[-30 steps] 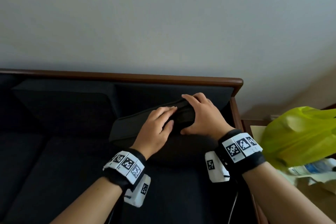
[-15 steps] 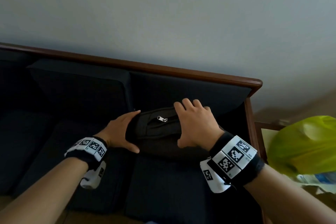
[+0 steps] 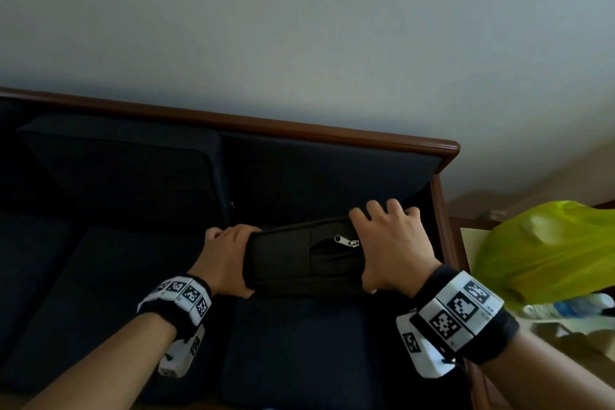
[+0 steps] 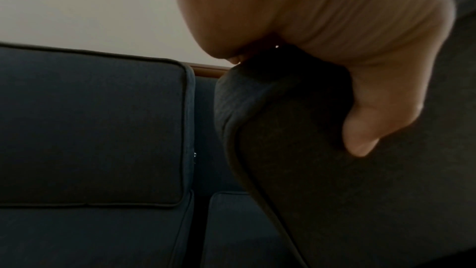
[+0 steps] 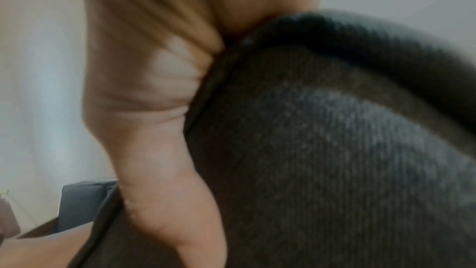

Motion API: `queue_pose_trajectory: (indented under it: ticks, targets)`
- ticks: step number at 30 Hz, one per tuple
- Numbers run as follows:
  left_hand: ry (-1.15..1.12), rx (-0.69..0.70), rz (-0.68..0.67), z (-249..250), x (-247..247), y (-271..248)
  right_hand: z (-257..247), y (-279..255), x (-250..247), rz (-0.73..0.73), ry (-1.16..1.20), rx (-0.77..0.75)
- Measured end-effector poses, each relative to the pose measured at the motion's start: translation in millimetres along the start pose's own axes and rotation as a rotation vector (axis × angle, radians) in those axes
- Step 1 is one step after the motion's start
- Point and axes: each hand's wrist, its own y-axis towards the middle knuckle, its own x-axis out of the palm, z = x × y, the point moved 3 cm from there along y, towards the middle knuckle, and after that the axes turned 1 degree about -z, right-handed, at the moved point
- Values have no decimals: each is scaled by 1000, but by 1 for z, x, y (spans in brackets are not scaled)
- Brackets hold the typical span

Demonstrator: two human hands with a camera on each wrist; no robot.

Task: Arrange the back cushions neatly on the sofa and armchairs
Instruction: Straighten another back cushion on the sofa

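A dark back cushion (image 3: 293,260) with a silver zip pull on its upper edge is held above the right seat of the dark sofa (image 3: 299,353). My left hand (image 3: 229,260) grips its left end, thumb on the near face (image 4: 360,129). My right hand (image 3: 389,250) grips the right end, fingers curled over the top edge. The right wrist view shows the thumb lying along the cushion (image 5: 335,150). Another back cushion (image 3: 126,176) stands upright against the backrest on the left (image 4: 90,125).
The sofa's brown wooden frame (image 3: 299,130) runs along a pale wall and turns down at the right armrest (image 3: 442,226). Beyond the armrest a side table carries a yellow-green plastic bag (image 3: 545,250) and a bottle.
My left hand slid from the cushion's top to its left end, and both hands lifted and turned it so the zip edge faces up. The view shifted left.
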Motion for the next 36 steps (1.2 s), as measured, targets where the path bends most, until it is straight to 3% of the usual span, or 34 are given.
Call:
queue_pose_trajectory:
  ticks: [6, 13, 17, 23, 26, 30, 33, 36]
  targets:
    - [73, 18, 17, 32, -20, -18, 23, -28, 14, 220, 137, 44]
    - [393, 163, 108, 93, -107, -4, 86, -29, 49, 265, 513, 88]
    - [561, 159, 45, 130, -150, -8, 94, -19, 86, 328, 767, 79]
    - [693, 140, -71, 180, -119, 0, 61, 5, 152, 211, 912, 116]
    - [672, 134, -44, 196, -102, 10, 31, 15, 157, 171, 910, 71]
    - [570, 207, 16, 219, -82, 18, 36, 22, 170, 204, 913, 168]
    - [326, 311, 85, 222, -66, 19, 54, 13, 175, 207, 997, 187]
    - [95, 293, 60, 199, -51, 19, 66, 2, 177, 207, 1154, 156]
